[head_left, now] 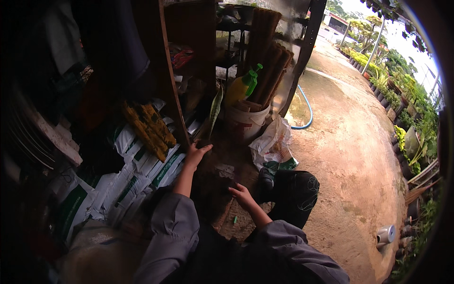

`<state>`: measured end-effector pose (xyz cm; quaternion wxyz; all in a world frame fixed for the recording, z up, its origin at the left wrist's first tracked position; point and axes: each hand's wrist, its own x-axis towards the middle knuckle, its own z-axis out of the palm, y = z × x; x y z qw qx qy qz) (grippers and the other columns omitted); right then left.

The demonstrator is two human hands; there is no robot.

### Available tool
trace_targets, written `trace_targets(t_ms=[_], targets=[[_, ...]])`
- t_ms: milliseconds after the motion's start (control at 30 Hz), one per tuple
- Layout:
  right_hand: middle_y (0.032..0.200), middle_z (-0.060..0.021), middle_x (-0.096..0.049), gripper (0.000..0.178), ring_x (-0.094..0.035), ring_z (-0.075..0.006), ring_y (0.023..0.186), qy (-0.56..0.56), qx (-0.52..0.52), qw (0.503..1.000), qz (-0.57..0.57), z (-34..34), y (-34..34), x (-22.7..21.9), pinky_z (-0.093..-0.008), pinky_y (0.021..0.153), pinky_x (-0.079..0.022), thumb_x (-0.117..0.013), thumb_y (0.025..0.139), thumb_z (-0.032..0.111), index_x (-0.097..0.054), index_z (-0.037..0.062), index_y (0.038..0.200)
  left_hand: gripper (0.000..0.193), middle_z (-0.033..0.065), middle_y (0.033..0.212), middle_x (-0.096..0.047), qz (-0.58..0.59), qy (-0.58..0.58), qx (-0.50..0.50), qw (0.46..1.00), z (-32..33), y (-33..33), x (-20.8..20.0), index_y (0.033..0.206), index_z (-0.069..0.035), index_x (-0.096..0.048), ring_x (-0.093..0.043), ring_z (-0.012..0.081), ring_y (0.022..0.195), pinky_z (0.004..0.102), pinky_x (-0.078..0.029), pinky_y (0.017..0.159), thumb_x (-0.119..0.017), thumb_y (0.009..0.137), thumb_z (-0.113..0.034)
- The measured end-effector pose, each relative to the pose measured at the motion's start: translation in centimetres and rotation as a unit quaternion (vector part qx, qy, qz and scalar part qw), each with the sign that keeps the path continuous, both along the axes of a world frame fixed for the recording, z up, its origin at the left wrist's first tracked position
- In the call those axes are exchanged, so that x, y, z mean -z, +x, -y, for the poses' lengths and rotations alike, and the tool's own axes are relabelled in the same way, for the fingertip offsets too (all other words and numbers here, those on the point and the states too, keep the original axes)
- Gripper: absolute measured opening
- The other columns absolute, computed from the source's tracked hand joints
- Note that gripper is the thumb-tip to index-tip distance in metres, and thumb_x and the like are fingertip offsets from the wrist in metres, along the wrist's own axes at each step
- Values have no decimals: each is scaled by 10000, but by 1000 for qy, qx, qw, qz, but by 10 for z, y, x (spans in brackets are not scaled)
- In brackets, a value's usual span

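Observation:
A long green-striped snake plant leaf (215, 108) stands nearly upright, its lower end meeting the thumb and fingers of my left hand (196, 154). Shadow partly hides that grip. Lower and to the right, my right hand (243, 195) curls its fingers against something dark in the shade, whose kind I cannot make out. Between the two hands lies dark, soil-coloured ground with a pale grey scrap (224, 170) on it. A small green piece (235, 219) rests on the floor below my right hand.
Stacked white-and-green bags (127, 182) line the left, beside a yellow-black block (149, 128). Ahead, a white bucket (248, 124) stands by a yellow sprayer (236, 90), brown fibre rolls (274, 75) and a crumpled sack (274, 142). Right: blue hose (310, 111), metal can (386, 234), potted plants (392, 94).

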<state>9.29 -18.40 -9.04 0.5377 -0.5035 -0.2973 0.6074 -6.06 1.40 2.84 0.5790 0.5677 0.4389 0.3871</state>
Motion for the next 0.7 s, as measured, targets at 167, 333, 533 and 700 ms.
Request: trace_targets(t_ms=[167,333,533,700], targets=[[972,-3,-639,259,-559,-63,861,47,40,988,138,23,-15,3,-234,744,-438,-668,867,155,-609,15,1077,539,86,1031,-642,48,-33,13,998,9,-9,4,1187,11,-523,-608,181,955,306,-457,861,-758,752,-203],[962,-29,-654,237,-590,-102,881,129,57,974,176,21,-1,-34,-254,786,-459,-655,855,90,-601,-28,1054,538,67,1190,-592,195,-117,6,974,-11,-28,29,1266,-37,-506,-565,175,1081,313,-440,908,-601,868,-387],[921,-74,-680,193,-633,-143,908,202,-4,859,470,24,11,-203,-278,805,-477,-646,792,-16,-629,9,982,458,67,1066,-629,278,-206,-34,938,12,-27,23,1159,-85,-593,-615,191,953,366,-509,828,-515,900,-455],[898,-82,-674,221,-633,-272,856,276,-142,698,645,-9,26,-299,-347,781,-487,-664,729,-31,-656,49,935,342,90,940,-661,395,-295,87,865,33,-30,19,1061,-84,-622,-651,215,824,378,-545,743,-549,894,-374]])
